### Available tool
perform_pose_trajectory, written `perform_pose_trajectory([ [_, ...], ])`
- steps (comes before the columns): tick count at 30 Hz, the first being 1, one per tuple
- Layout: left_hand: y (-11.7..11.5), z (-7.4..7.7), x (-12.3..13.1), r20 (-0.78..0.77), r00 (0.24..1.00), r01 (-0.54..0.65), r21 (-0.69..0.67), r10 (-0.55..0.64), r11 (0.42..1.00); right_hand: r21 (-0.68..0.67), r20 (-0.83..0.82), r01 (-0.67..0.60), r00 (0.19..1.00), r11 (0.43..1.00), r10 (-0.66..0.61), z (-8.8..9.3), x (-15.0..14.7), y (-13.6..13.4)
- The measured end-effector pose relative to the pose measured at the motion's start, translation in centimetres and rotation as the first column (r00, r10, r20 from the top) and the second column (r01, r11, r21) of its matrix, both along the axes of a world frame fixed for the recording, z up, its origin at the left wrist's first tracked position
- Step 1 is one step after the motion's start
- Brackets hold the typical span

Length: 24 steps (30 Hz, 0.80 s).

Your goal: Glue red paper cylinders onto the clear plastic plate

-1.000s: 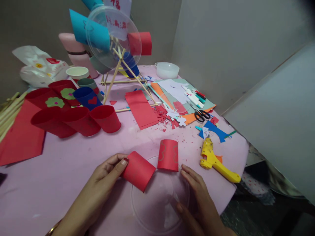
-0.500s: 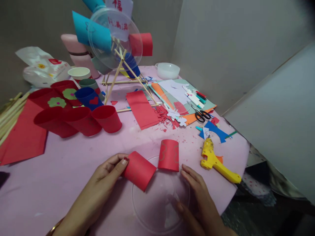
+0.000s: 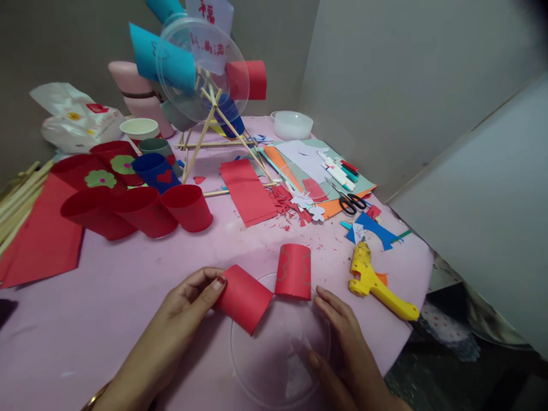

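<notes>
My left hand (image 3: 190, 311) grips a red paper-covered cup (image 3: 245, 298) between thumb and fingers, tilted over the left rim of a clear round plastic lid (image 3: 278, 354). A second red cup (image 3: 294, 271) with a brownish wavy outline lies at the lid's far edge, its near corner close to the first cup. On the right side of the lid is my right hand (image 3: 327, 337), thumb and fingers apart around its rim, with no cup in it.
A yellow glue gun (image 3: 377, 282) lies at the right, near black-handled scissors (image 3: 351, 203), markers (image 3: 338, 171) and paper scraps. Several red cups (image 3: 143, 211) stand left. Behind rises a stick frame (image 3: 201, 131) with a clear disc and coloured cups.
The camera view has shifted very slightly. Both hands, the two red cups and the lid keep nearly the same positions.
</notes>
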State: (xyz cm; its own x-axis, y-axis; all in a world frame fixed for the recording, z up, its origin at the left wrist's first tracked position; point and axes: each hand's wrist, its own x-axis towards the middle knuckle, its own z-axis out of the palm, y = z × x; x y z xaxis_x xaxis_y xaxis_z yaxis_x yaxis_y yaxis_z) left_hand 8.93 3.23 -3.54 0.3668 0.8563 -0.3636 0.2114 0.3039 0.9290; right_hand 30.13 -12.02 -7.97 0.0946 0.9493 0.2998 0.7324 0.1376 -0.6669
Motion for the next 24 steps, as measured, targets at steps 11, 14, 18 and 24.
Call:
perform_pose_trajectory([
  [11, 0.0, 0.2, 0.2, -0.035, 0.998, -0.057, 0.048, 0.059, 0.997, 0.009, 0.025, 0.028, 0.999, 1.0, -0.028, -0.5, 0.0, 0.0],
  [14, 0.0, 0.1, 0.2, -0.061, 0.985, -0.151, 0.134, 0.16, 0.979, 0.029, 0.037, 0.041, 0.998, 0.999, -0.042, -0.6, 0.1, 0.0],
  [18, -0.3, 0.2, -0.5, -0.007, 0.909, -0.389, 0.341, 0.416, 0.856, 0.061, 0.047, 0.045, 0.998, 0.997, -0.048, -0.9, 0.3, 0.1],
  [24, -2.0, 0.0, -1.7, 0.14, 0.798, -0.563, 0.52, 0.586, 0.642, 0.15, 0.071, 0.063, 0.995, 0.987, -0.075, -2.0, 0.6, 0.6],
])
